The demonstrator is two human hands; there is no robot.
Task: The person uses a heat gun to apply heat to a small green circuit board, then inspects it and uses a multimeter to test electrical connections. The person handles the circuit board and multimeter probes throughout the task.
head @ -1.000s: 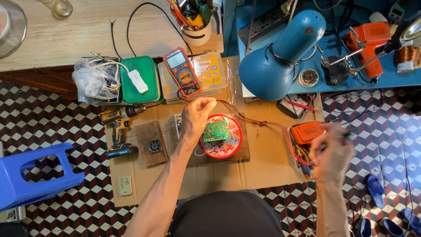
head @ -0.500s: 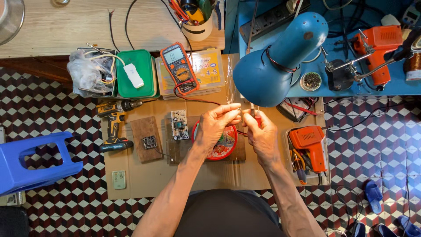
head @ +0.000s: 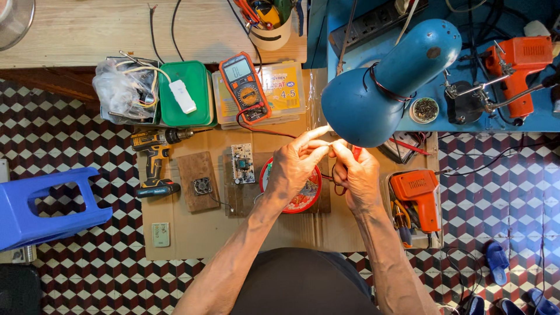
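Your two hands meet above the round red tin (head: 303,198), just under the rim of the blue desk lamp (head: 385,81). Your left hand (head: 294,166) has its index finger and thumb drawn narrow, pinching something small and pale at the fingertips; what it is cannot be told. Your right hand (head: 356,175) is curled closed around a red probe (head: 356,153), whose tip points toward the left fingertips. A red lead (head: 262,129) runs from the hands back to the orange multimeter (head: 245,87), which lies on a flat yellow box (head: 280,93) at the far edge of the cardboard sheet (head: 245,233).

Left of the tin lies a small green circuit board (head: 242,163), then a wooden block with a little fan (head: 198,184), then a cordless drill (head: 154,163). Beyond these sit a green plastic box (head: 192,93) and a bag of wires (head: 122,90). On your right, an orange soldering gun (head: 417,195) rests on the cardboard; a second one (head: 519,64) lies on the blue table (head: 536,122). A blue stool (head: 46,204) stands on the tiled floor at far left.
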